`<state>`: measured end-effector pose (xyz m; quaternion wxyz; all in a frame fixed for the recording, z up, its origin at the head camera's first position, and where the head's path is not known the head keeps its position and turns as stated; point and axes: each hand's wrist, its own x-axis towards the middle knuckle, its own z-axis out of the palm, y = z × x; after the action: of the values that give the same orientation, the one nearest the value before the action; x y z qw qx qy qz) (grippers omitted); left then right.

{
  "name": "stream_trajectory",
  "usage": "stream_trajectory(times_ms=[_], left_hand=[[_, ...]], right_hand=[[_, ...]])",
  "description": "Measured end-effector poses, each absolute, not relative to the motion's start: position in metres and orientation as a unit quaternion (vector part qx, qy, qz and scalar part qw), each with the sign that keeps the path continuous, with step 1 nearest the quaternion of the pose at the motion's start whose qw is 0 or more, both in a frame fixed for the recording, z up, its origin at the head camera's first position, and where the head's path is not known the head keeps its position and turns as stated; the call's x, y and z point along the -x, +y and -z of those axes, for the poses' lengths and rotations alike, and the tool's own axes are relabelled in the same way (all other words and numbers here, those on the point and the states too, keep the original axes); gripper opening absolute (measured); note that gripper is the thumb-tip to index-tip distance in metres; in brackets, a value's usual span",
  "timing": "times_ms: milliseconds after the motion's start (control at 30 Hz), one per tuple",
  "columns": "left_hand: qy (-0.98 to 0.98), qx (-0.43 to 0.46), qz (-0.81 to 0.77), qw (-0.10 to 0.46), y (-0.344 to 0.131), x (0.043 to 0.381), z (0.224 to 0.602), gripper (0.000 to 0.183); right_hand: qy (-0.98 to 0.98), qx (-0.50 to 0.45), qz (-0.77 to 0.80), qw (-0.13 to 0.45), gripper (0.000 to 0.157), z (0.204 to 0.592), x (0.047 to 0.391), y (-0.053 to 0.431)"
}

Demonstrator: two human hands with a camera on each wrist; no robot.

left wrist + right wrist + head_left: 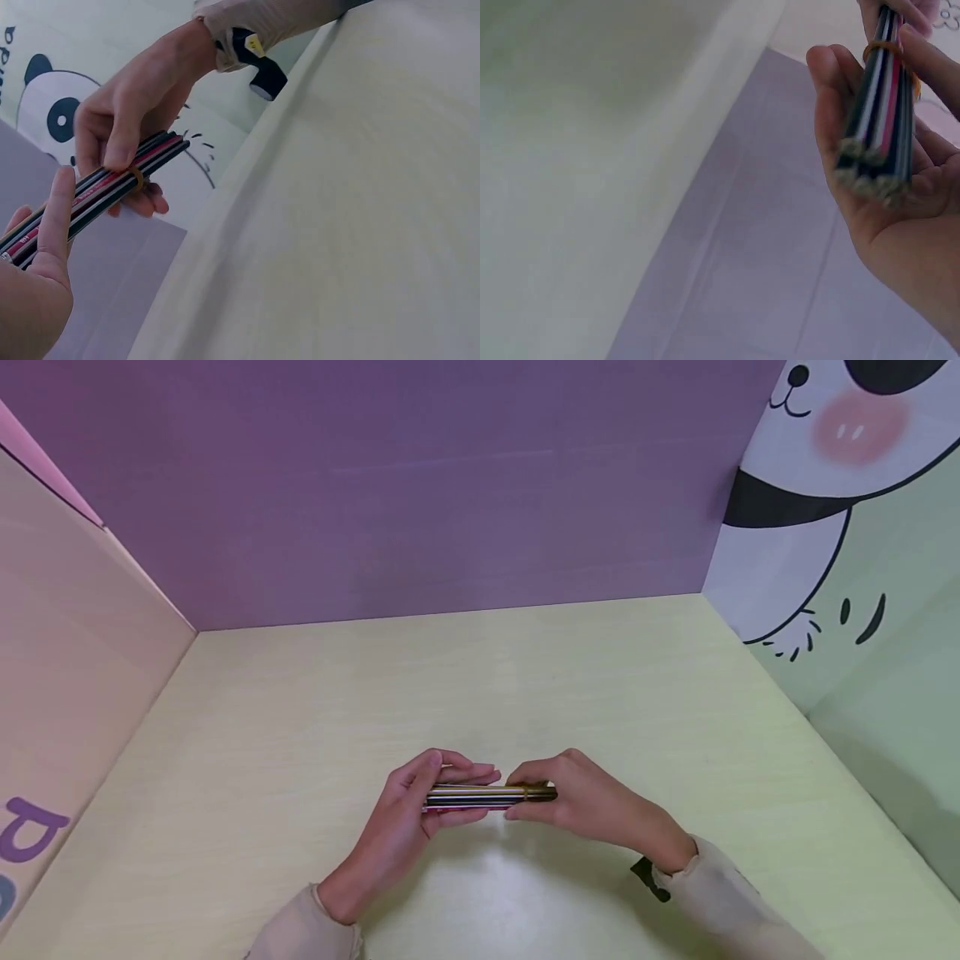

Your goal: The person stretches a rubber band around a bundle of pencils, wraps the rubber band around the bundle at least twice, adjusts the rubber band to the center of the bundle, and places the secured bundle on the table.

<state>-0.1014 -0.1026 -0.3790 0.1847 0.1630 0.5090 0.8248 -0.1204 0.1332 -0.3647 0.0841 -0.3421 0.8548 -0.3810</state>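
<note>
A bundle of several striped pencils point(480, 797), dark with silver and red, is held level above the table between both hands. My left hand point(408, 793) grips its left part, thumb on the near side and fingers stretched along the far side. At the other end, my right hand point(592, 797) pinches the bundle between thumb and fingers. A yellow-brown rubber band point(137, 178) circles the pencils close to the right fingertips. In the right wrist view the blunt pencil ends point(870, 169) point toward the camera, over the right palm.
Under the hands lies a pale wood-look table point(337, 693). A purple panel point(450, 493) stands at the back, a pinkish panel point(67, 635) at the left, and a green panel with a panda drawing point(892, 693) at the right. A black strap point(651, 878) hangs at the right wrist.
</note>
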Motion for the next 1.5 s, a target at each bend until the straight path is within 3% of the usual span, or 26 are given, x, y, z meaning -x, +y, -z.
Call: stream_trajectory(times_ms=[333,567,767,1000,1233,1500], left_hand=[[0.499,-0.157,-0.836,0.164,-0.103,0.11,0.375,0.037],[0.51,-0.185,-0.815,0.206,-0.091,0.101,0.373,0.04],[0.504,-0.141,-0.83,0.194,-0.099,0.107,0.372,0.039],[0.49,-0.109,-0.846,0.182,-0.104,0.109,0.38,0.035],[0.491,-0.1,-0.844,0.192,-0.102,0.101,0.382,0.036],[0.497,-0.12,-0.838,0.19,-0.106,0.106,0.379,0.037]], right_hand=[[0.833,0.359,0.42,0.022,0.012,0.364,0.125,0.146],[0.856,0.408,0.315,-0.039,0.016,0.37,0.114,0.132],[0.887,0.362,0.286,-0.02,0.022,0.365,0.116,0.138],[0.899,0.384,0.205,-0.042,0.01,0.367,0.118,0.131],[0.888,0.418,0.17,-0.091,0.019,0.375,0.113,0.113],[0.893,0.385,0.224,-0.062,0.029,0.365,0.111,0.121]])
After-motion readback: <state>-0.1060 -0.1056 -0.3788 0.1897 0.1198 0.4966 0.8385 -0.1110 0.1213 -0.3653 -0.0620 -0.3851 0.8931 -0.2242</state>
